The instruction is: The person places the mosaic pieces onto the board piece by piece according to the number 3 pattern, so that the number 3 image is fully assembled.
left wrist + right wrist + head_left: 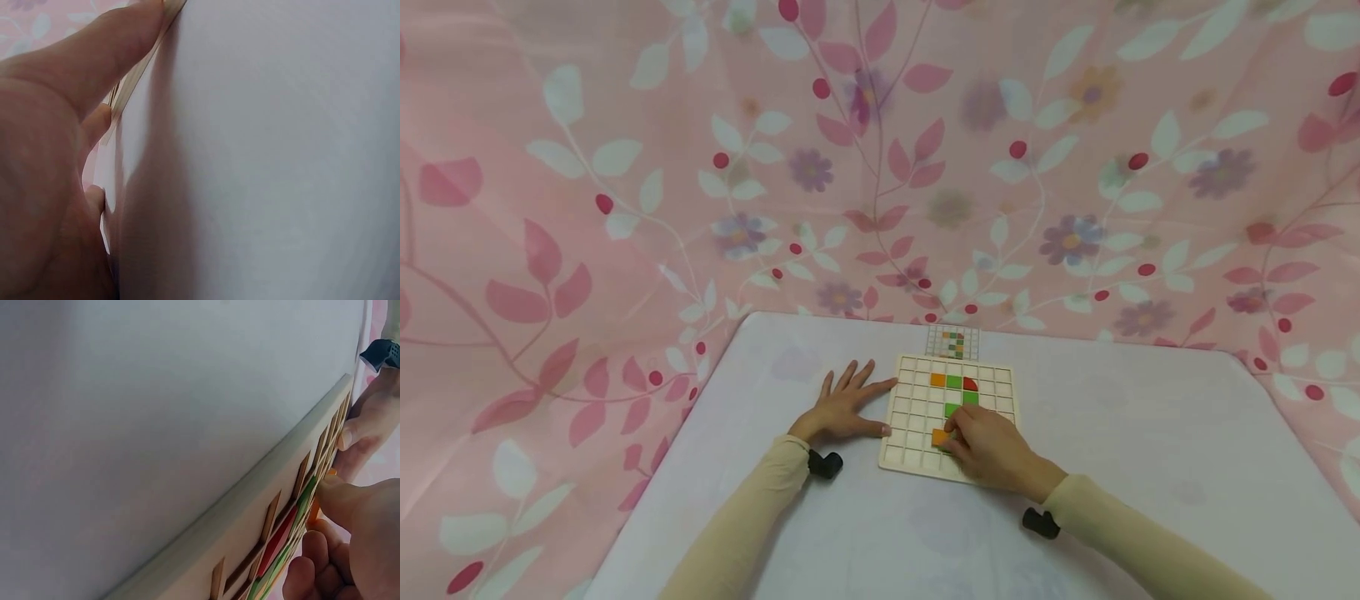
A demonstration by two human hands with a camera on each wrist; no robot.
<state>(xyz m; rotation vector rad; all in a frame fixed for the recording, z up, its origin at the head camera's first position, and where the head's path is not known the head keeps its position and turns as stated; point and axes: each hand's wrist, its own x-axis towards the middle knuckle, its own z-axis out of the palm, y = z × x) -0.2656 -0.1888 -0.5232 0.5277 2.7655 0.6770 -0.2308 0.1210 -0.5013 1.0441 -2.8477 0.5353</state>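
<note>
A wooden grid board (912, 456) with square recesses lies on the table. Orange, green and red tiles sit in it. At the board's left edge my left hand (844, 411) rests with spread fingers, its thumb and index fingertip touching the rim. My right hand (996, 446) reaches over the board from the right, fingers curled. Its thumb and fingertip meet at an orange tile (939, 437), which shows between them in the right wrist view. A green tile (951, 410) lies just beyond. In that wrist view a red tile (278, 540) also appears, hidden from the head view beneath my hand.
Behind the board lies a small pattern card (952, 342) printed with a coloured grid. White cloth covers the table (1150, 433). A pink floral curtain (880, 167) hangs along the back and sides.
</note>
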